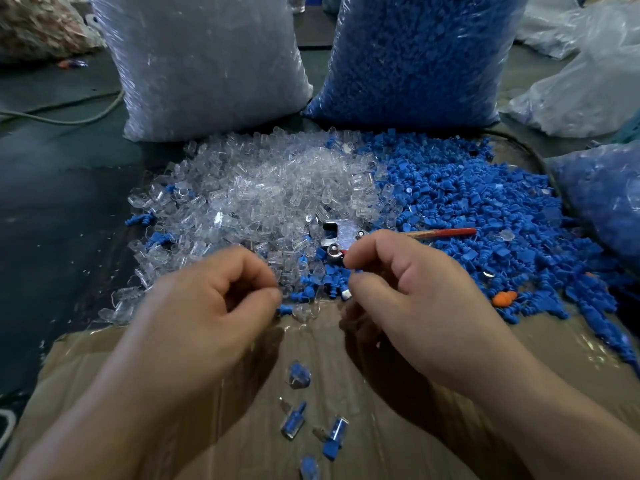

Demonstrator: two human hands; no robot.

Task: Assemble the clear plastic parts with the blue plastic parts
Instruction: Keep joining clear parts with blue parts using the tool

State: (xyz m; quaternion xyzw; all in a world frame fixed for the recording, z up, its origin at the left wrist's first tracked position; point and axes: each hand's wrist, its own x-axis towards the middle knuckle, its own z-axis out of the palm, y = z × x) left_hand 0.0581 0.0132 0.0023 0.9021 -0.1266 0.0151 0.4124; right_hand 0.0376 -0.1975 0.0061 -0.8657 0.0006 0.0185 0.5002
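Over the cardboard sheet's (249, 452) far edge, left hand (214, 303) and right hand (412, 289) curl thumb to forefinger (whether either grip holds a part, I cannot tell). Clear parts (259, 188) and blue parts (467, 202) heap just beyond that edge; assembled pieces (293, 419) lie on bare cardboard between the wrists.

Light is moderate and diffuse, from overhead. Glare marks the clear bag (207, 64) and the taped cardboard (554, 344). Soft shadows lie beneath the left hand (214, 299) and right hand (408, 282). The floor (52, 202) at left is dim. Edges bow outward; corners are soft.
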